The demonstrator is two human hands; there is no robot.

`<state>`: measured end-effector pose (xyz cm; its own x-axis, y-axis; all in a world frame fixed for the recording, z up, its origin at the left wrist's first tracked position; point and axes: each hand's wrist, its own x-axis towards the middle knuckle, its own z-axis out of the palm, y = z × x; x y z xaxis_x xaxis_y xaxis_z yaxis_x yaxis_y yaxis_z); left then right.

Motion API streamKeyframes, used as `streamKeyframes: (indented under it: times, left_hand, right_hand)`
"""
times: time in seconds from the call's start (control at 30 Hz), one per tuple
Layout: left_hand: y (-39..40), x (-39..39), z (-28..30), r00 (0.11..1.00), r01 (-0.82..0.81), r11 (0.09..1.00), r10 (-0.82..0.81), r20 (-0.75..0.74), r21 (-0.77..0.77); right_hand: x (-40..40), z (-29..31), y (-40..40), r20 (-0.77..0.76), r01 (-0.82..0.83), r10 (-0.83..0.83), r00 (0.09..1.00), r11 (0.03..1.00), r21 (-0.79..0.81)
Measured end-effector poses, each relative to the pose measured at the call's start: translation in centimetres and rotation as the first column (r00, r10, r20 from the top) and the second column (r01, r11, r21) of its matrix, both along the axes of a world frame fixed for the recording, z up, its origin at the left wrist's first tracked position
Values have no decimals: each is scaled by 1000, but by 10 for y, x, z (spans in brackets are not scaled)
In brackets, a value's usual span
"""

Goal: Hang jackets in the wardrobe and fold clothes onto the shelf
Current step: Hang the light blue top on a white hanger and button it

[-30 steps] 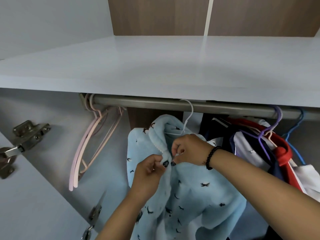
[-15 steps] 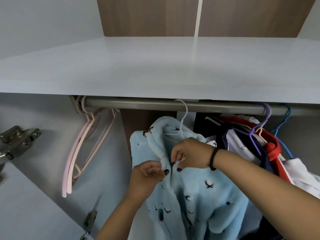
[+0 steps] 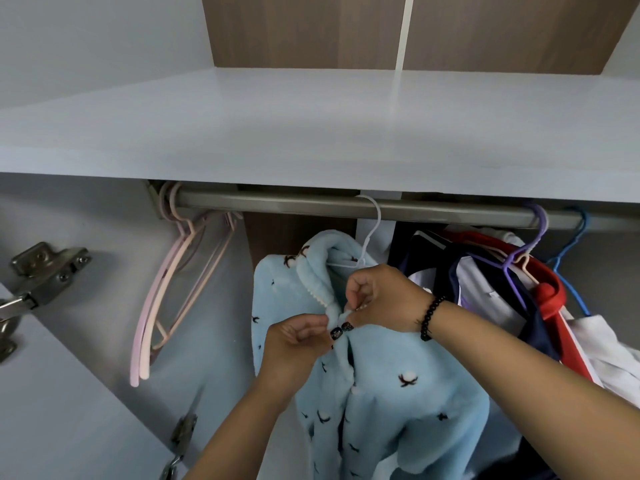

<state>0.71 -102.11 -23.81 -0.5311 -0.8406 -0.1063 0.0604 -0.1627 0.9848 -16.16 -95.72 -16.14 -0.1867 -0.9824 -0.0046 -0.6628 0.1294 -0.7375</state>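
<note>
A fluffy blue jacket (image 3: 398, 368) on a rail (image 3: 277, 204) is pinched by both hands (image 3: 298, 341) (image 3: 381, 299) beneath a smooth white shelf (image 3: 311, 133).

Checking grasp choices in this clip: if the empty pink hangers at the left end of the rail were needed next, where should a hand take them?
Probably by the long lower arms, coming from the front right. The pink hangers hang swung flat against the wardrobe's side wall, and their hooks sit tight in the corner of the rail, under the shelf.
</note>
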Motion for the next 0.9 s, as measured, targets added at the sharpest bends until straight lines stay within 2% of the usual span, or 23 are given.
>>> streamKeyframes:
  times: [0.27,0.37,0.5,0.7,0.9]
  left_hand:
    - [-4,0,8,996,37,999,-37,-77,-9]
    - [-6,1,9,993,81,997,-79,-91,16]
    - [-9,1,12,963,232,963,-207,-173,138]
    - [-14,1,4,936,339,923,-312,-164,182]
    - [-19,0,-1,883,444,868,-381,-276,223]
  right_hand:
    - [0,-3,-1,72,62,-58,996,997,-53]
    - [0,2,-4,104,8,-2,995,998,-57]
    - [1,7,-5,115,-113,117,986,993,-42]
    - [3,10,-5,-18,-199,200,980,980,10]
    - [2,18,-6,-156,-275,284,946,958,76]
